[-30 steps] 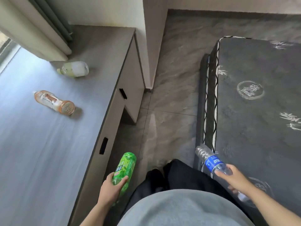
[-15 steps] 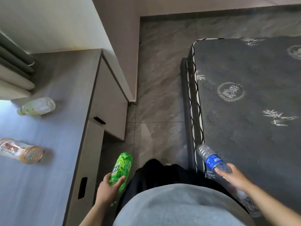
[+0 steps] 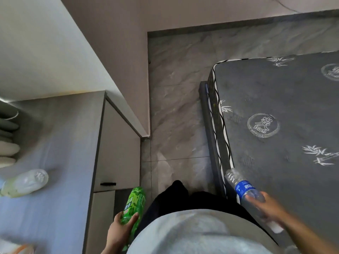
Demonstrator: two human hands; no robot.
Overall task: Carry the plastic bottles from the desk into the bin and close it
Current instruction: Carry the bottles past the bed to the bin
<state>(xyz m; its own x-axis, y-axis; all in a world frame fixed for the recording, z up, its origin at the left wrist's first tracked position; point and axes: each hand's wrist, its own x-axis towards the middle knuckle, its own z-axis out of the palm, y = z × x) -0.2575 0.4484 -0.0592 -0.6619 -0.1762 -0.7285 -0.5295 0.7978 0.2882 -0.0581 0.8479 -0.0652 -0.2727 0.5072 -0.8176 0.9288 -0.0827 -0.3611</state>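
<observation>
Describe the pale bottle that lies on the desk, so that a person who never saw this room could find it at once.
Start from the grey desk on the left, below the white wall. Near its left edge, in front of the folded curtain, the pale bottle lies on its side. It is the only cloudy, yellowish one: the green bottle and the blue-labelled bottle are each held in a hand.

Desk [image 3: 60,143] left, mattress [image 3: 275,107] right — floor [image 3: 176,107] between, seemingly.

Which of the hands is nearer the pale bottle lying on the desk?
Left. The left hand, gripping the green bottle, is just off the desk edge from the pale bottle; the right hand is over by the mattress.
</observation>
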